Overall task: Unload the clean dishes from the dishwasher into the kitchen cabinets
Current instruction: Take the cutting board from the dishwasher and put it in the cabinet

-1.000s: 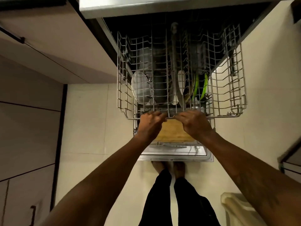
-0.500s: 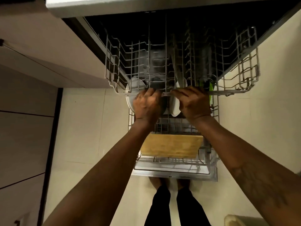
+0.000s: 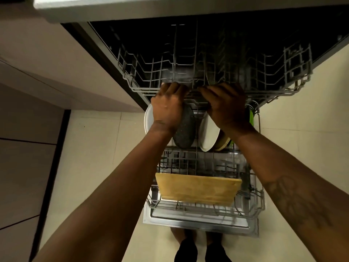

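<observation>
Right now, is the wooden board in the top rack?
No, the wooden board stands in the lower rack, not the top rack.

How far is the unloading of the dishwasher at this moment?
Done: nothing certain; the upper rack shows no dishes, though it is dark. In hand: the left hand and right hand grip its front rail. Left: the lower rack holds a white plate, a grey plate and a board.

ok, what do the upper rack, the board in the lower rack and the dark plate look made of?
Upper rack: probably coated steel wire, going by the thin, uniform, matte grey rods.
Cutting board: wood or bamboo, tan and matte with faint lengthwise grain.
Dark plate: likely glazed stoneware, charcoal with fine pale speckle. Melamine can't be ruled out.
</observation>
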Tool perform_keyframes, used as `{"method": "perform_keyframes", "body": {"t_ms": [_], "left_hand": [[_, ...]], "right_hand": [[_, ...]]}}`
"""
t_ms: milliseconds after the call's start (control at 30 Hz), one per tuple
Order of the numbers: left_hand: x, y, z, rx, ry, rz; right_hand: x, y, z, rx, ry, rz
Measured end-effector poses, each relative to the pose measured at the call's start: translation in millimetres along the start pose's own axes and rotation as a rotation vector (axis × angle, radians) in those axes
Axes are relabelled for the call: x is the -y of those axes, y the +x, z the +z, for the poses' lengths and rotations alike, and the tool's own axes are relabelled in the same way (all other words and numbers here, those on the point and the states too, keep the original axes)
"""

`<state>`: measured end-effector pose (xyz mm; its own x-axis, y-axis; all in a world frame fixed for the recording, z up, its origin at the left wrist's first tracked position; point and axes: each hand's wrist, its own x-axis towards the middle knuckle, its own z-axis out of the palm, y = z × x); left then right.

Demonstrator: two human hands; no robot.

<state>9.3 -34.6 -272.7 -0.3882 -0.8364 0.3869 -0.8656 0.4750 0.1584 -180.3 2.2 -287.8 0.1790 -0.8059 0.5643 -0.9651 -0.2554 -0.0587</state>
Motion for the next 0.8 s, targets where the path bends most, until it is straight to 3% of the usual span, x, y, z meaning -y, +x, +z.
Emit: {"method": "perform_keyframes", "body": {"t_ms": [167, 267, 333, 433, 567, 667, 733, 800], "left_hand": [[-3, 42, 3, -0.039, 0.007, -0.044], [-7, 53, 4, 0.006, 0.017, -0.041], [-6, 50, 4, 0.023, -0.046, -0.062], [-6, 34, 6, 0.049, -0.116, -0.076], [-10, -27, 9, 0.232, -0.268, -0.102], [-8, -84, 19, 0.457, -0.403, -0.11], [-6, -116, 27, 0.616, -0.407, -0.053], [-4, -145, 31, 0.778, -0.335, -0.074]], "right_hand": [[-2, 35, 10, -0.046, 0.023, 0.172], [3, 50, 7, 0.027, 0.156, 0.33], [7, 52, 2, 0.022, 0.125, 0.313], [6, 44, 1, 0.208, 0.192, 0.358], [15, 2, 8, 0.161, 0.181, 0.302], [37, -54, -5, 0.261, 0.362, 0.335], [49, -91, -17, 0.437, 0.49, 0.404], [57, -122, -19, 0.73, 0.526, 0.464]]}}
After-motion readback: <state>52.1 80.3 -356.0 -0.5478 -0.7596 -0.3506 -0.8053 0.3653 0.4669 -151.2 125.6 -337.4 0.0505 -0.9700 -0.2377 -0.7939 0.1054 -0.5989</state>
